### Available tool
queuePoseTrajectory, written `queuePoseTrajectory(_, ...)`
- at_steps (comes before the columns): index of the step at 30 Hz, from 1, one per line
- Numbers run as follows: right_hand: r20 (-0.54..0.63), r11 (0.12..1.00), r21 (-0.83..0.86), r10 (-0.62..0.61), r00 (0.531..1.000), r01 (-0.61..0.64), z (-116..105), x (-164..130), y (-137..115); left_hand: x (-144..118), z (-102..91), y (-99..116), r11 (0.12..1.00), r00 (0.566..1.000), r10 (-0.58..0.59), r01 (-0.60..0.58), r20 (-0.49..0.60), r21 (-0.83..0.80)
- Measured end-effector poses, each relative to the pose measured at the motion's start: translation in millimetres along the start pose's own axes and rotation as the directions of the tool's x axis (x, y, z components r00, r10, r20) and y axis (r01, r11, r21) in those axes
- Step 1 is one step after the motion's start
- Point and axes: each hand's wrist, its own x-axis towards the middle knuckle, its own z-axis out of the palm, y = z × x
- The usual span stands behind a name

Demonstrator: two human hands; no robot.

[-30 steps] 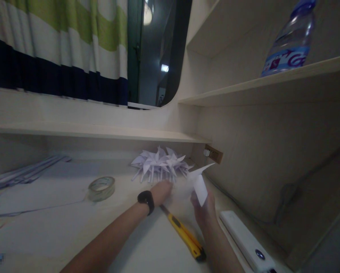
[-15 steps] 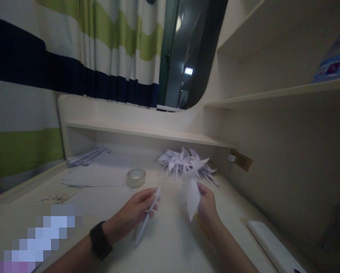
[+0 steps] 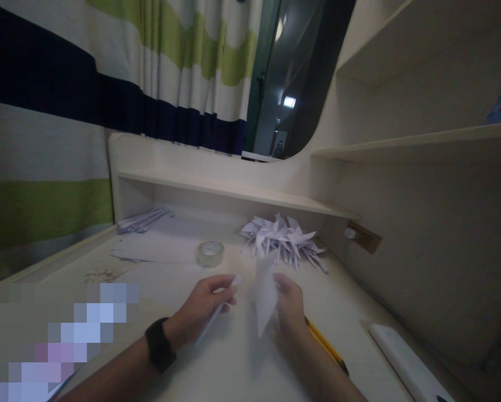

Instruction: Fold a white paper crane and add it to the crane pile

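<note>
My left hand (image 3: 204,307), with a black watch on the wrist, is closed on a thin white paper stick (image 3: 216,312) that slants down toward the desk. My right hand (image 3: 290,304) pinches a folded white paper piece (image 3: 265,293) held upright above the desk. The two hands are close together, a little apart. Behind them lies a pile of white folded paper pinwheels (image 3: 281,237) at the back of the desk (image 3: 158,290).
A roll of clear tape (image 3: 210,253) sits left of the pile. Paper sheets and strips (image 3: 149,240) lie at the back left. A yellow utility knife (image 3: 323,346) lies under my right wrist, a white slab-shaped device (image 3: 405,365) at the right. Shelves rise behind and right.
My left hand left the pile with a paper stick and came back toward me. My right hand lowered its folded paper beside it. The view swung left.
</note>
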Motion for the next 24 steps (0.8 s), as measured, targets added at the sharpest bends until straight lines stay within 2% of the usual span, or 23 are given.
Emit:
queuePoseTrajectory(3,0.015,0.998,-0.053,-0.041,0.999,0.042,4,-5,-2,-4,7.5,2,1.000,1.000,-0.011,0.011,-0.014,-0.007)
queuePoseTrajectory(5,0.012,0.989,-0.095,-0.110,0.994,0.111,6,-9,-3,-7,12.1,3,0.999,0.999,-0.032,0.032,-0.011,-0.041)
queuePoseTrajectory(10,0.050,0.949,-0.169,-0.260,0.964,0.265,7,-17,-11,-14,17.6,5,0.984,0.993,-0.045,0.062,0.108,-0.166)
queuePoseTrajectory(15,0.079,0.915,-0.216,-0.332,0.940,0.341,7,-20,-12,-12,15.6,-1,0.955,0.986,-0.012,0.061,0.168,-0.289)
queuePoseTrajectory(24,0.098,0.887,-0.258,-0.370,0.924,0.383,7,-22,-11,-11,16.5,-2,0.934,0.982,-0.008,0.075,0.189,-0.349)
